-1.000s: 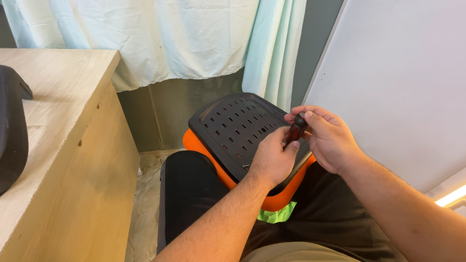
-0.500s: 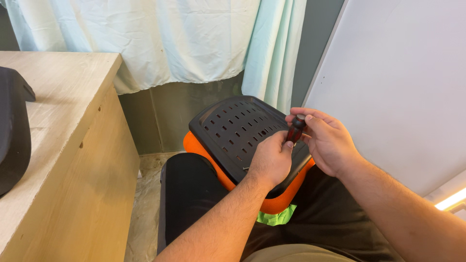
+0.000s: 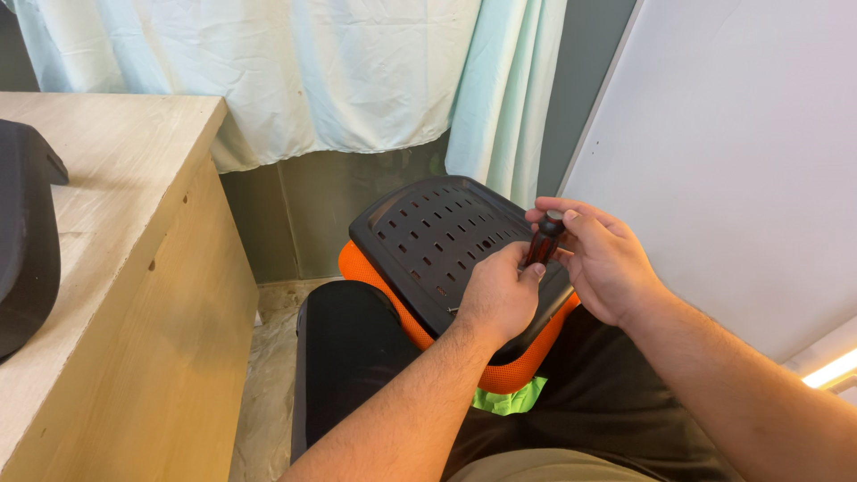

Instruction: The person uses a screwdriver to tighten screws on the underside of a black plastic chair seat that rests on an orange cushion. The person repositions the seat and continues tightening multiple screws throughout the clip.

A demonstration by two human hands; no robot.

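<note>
A black perforated plastic panel [image 3: 433, 234] on an orange mesh cushion [image 3: 375, 272] rests tilted on my lap. A screwdriver with a dark red and black handle [image 3: 543, 239] stands upright over the panel's right edge. My right hand [image 3: 603, 263] wraps its fingers around the top of the handle. My left hand [image 3: 500, 299] lies on the panel and pinches the lower part of the screwdriver near its shaft. The tip is hidden behind my left fingers.
A light wooden table [image 3: 125, 268] stands at the left with a black object [image 3: 27, 236] on it. Pale green curtains [image 3: 312, 71] hang behind. A white panel [image 3: 741, 152] rises at the right. A black seat part [image 3: 344, 357] lies below the cushion.
Both hands and the screwdriver stay in nearly the same place over the panel's right edge; the view has shifted only slightly.
</note>
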